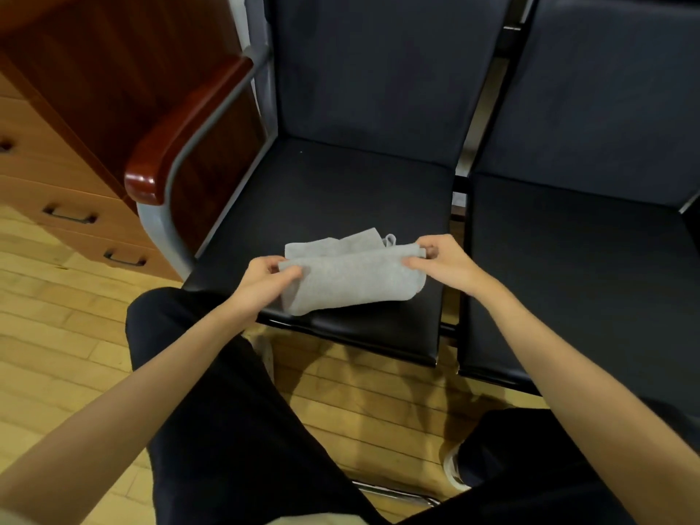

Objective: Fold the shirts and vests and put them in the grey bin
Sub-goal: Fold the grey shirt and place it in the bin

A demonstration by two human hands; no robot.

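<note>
1. A small grey garment (350, 276), partly folded, lies near the front edge of a dark chair seat (322, 191).
2. The left hand (265, 278) pinches its left end.
3. The right hand (441, 261) pinches its right end.
4. A wooden drawer unit (57, 164) stands left of the chair.

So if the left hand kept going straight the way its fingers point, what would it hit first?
The left hand points right along the grey garment it pinches; past the cloth it would probably meet the right hand, though depth is unclear.
</note>
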